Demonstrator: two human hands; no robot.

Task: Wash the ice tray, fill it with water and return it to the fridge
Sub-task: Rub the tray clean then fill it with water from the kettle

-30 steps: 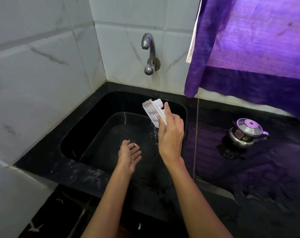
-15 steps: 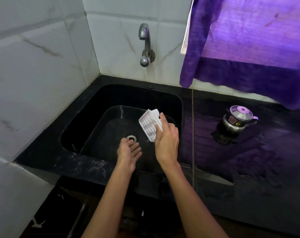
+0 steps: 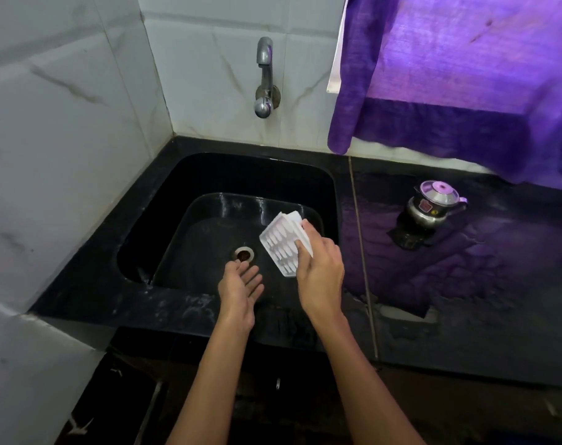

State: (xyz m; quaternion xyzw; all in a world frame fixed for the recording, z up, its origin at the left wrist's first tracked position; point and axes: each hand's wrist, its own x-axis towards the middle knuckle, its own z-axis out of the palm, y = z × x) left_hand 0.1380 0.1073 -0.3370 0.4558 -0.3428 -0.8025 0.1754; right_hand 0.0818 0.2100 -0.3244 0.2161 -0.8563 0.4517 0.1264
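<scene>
Black stone formed the counter (image 3: 466, 332) and the sink (image 3: 151, 226) set into it; the sink served as the reference point. Nearest the camera, two bare forearms reached over the front rim of the sink. The left hand (image 3: 241, 290) hung over the near part of the basin, palm turned up, fingers straight and loosely spread, gripping nothing. Its fingertips lay just short of the drain (image 3: 243, 254). The right hand (image 3: 319, 274) was over the right side of the basin, its fingers and thumb curled round the long edge of the tray (image 3: 279, 248). The tray was white plastic, held clear of the basin floor and tilted, with its rows of compartments facing left toward the drain. The two hands were apart, not touching each other. The basin floor looked wet, with highlights on its far wall. Right of the sink, well apart from it, a small steel pot (image 3: 433, 205) with a lid stood on the counter. Beyond the sink, a metal tap (image 3: 265, 78) was fixed to the white tiled wall; no water was seen running from it. Above and right of the sink hung a purple curtain (image 3: 466, 75).
</scene>
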